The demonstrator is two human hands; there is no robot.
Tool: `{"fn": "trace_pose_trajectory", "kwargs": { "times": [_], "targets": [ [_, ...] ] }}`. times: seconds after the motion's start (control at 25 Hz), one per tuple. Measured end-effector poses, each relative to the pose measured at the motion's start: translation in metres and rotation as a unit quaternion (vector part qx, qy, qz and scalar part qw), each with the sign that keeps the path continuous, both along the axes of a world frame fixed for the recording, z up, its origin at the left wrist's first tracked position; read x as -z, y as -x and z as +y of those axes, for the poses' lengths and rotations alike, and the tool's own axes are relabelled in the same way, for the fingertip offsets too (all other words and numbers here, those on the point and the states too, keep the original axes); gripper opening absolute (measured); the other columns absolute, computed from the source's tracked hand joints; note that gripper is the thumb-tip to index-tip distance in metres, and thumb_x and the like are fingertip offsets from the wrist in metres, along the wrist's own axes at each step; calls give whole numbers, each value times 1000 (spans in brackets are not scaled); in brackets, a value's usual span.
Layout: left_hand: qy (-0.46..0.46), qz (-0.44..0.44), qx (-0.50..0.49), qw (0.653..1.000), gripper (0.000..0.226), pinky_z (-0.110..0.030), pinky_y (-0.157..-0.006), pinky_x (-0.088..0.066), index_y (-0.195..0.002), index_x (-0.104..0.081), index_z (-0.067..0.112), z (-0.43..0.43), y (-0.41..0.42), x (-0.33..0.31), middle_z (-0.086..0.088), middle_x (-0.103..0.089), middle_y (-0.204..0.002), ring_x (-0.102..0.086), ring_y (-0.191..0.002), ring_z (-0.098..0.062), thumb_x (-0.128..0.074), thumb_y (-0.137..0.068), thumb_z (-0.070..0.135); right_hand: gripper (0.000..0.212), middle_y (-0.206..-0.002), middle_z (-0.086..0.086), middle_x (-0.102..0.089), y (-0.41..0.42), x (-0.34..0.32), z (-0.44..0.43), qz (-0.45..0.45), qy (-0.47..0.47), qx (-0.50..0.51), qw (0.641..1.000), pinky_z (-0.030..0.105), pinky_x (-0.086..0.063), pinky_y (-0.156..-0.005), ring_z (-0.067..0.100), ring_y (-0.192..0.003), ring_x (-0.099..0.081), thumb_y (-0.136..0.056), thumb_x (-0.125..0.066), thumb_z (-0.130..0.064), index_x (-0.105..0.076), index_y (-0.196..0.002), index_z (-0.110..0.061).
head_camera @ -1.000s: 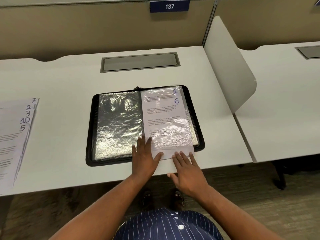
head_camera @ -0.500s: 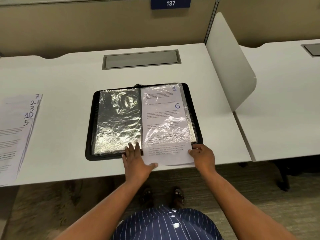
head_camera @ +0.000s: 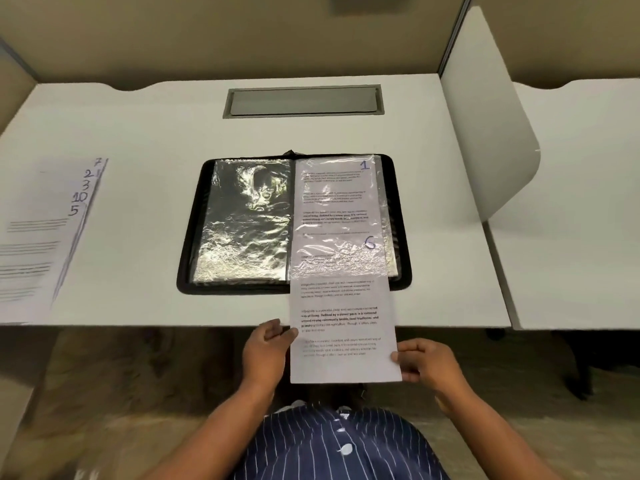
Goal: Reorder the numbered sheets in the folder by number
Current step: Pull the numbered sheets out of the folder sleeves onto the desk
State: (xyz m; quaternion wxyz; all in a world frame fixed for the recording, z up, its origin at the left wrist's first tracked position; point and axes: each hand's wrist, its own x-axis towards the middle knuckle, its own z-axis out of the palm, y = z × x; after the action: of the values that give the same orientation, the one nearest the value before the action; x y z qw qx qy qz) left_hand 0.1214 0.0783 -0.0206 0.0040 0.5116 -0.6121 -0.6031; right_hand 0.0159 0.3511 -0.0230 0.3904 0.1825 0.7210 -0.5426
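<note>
step in hand: pulling the sheet marked 6 [head_camera: 343, 327] out of the right-hand plastic sleeve [head_camera: 341, 216] of the open black folder [head_camera: 194, 258]. the sheet is part way out: its top, with the 6, lies under the sleeve's lower part; its lower half hangs past the near edge of the desk [head_camera: 138, 140] toward the person. the left hand [head_camera: 265, 355] pinches the sheet's left edge, thumb on top, fingers curled under. the right hand [head_camera: 424, 363] grips the lower right edge the same way, fingers closed on the paper.

a sheet marked 1 [head_camera: 334, 181] sits in the same sleeve, its number at the top right corner. the left-hand sleeve [head_camera: 246, 220] looks empty, crinkled and shiny.

next move, as judged: draw the 6 straight toward the body until it is free, keeping both edges level so the paper does not crease or snag the crinkled sleeve mouth, and without dragging the 1 along.

around: a fanned stack of loose sheets [head_camera: 38, 237] lies well apart at the desk's left, corners reading 7, 2, 3, 10, 5; likely where the 6 goes. a grey cable hatch [head_camera: 304, 100] lies behind the folder, a white divider panel [head_camera: 485, 116] to the right. nothing lies between the folder and the stack.
</note>
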Motion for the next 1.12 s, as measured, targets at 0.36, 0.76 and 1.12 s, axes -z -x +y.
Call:
{"fn": "trace_pose_trajectory", "kwargs": {
  "times": [0.36, 0.76, 1.12],
  "targets": [
    [-86, 9, -68, 994, 10, -36, -75, -58, -100, -74, 10, 14, -12, 5, -7, -78, -96, -73, -91, -26, -68, -96, 16, 16, -103, 7, -78, 13, -1, -1, 57, 52, -30, 997, 35, -63, -78, 22, -93, -77, -96, -68, -13, -70, -111, -7],
    [-82, 13, -37, 996, 7, -44, -82, -59, -88, -75, 3, 1, -2, 5, -12, -78, -89, -73, -86, -29, -72, -90, 9, 6, -91, 11, -78, 15, -4, -23, 100, -4, 23, 995, 43, -65, -75, 26, -83, -77, -93, -73, -8, -73, -95, -2],
    [-128, 14, 65, 990, 10, -34, -71, -57, -95, -74, 1, -37, -87, 7, -11, -78, -93, -74, -85, -27, -69, -92, 9, 5, -92, 14, -77, -72, -12, -29, 66, -22, 7, 998, 33, -60, -65, 31, -84, -76, -92, -67, 0, -70, -91, 4]
  ]
}}
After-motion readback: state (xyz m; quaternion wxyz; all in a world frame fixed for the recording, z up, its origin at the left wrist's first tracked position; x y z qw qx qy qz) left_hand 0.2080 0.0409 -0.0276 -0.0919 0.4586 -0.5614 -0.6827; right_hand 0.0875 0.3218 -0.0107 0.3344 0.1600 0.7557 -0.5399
